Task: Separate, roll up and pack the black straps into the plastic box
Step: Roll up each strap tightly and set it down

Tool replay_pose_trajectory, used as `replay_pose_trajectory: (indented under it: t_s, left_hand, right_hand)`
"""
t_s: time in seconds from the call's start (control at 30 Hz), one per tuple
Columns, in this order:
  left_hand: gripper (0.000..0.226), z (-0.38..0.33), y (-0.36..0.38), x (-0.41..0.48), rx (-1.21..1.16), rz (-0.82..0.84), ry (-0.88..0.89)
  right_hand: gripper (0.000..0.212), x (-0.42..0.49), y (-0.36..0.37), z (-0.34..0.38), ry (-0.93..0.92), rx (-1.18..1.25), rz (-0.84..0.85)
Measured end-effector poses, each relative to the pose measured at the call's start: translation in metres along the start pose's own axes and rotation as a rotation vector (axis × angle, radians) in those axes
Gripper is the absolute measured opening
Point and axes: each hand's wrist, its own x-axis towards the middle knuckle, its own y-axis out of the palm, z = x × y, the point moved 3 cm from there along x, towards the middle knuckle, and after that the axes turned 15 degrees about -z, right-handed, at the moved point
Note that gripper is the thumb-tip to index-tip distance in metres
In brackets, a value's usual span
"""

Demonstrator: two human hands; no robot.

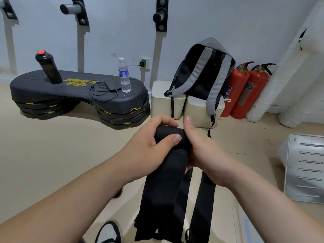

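Both my hands hold a bunch of black straps [163,186] in front of me, above the floor. The top end forms a thick black roll [171,133]. My left hand [149,146] wraps that roll from the left, thumb pressed on its front. My right hand [205,151] grips it from the right, thumb pointing up. Below the hands a wide strap and two narrower ones [204,199] hang down out of the bottom of the view. No plastic box is clearly visible.
A black exercise step [52,92] on the left carries a black shaker bottle [48,68], a water bottle [124,76] and a cabled device. A grey backpack [210,74] leans on cream blocks, beside two red fire extinguishers [245,88]. A metal vented panel [305,169] lies right. My shoe [109,232] shows below.
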Motion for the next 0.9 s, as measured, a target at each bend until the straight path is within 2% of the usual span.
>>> replay_pose_trajectory:
  t_s: [0.17, 0.27, 0.37, 0.47, 0.53, 0.63, 0.73, 0.83, 0.9]
  left_hand:
    - [0.029, 0.005, -0.002, 0.003, -0.025, 0.006, 0.033]
    - [0.038, 0.008, -0.004, 0.007, -0.118, -0.051, -0.096]
    - [0.037, 0.011, 0.004, 0.006, -0.241, 0.043, -0.272]
    - [0.046, 0.016, 0.011, 0.007, -0.287, 0.073, -0.376]
    - [0.045, 0.018, 0.016, 0.011, -0.312, 0.075, -0.422]
    - [0.055, 0.017, 0.019, 0.011, -0.279, 0.065, -0.46]
    - [0.047, 0.012, 0.018, 0.007, -0.341, 0.056, -0.445]
    - [0.035, 0.008, 0.016, 0.006, -0.424, 0.039, -0.405]
    - [0.032, 0.008, 0.015, 0.006, -0.454, 0.027, -0.371]
  right_hand:
    - [0.054, -0.001, -0.004, 0.007, 0.006, 0.075, 0.043]
    - [0.043, -0.001, -0.006, 0.008, -0.036, 0.211, -0.012]
    - [0.024, -0.002, -0.009, 0.012, -0.096, 0.354, -0.081]
    - [0.017, -0.002, -0.013, 0.012, -0.146, 0.401, -0.126]
    - [0.021, -0.003, -0.015, 0.012, -0.169, 0.415, -0.138]
    - [0.032, -0.003, -0.017, 0.013, -0.224, 0.404, -0.134]
    - [0.041, -0.001, -0.021, 0.013, -0.243, 0.372, -0.13]
    - [0.051, 0.001, -0.022, 0.013, -0.188, 0.361, -0.13]
    - [0.051, 0.001, -0.022, 0.014, -0.102, 0.407, -0.109]
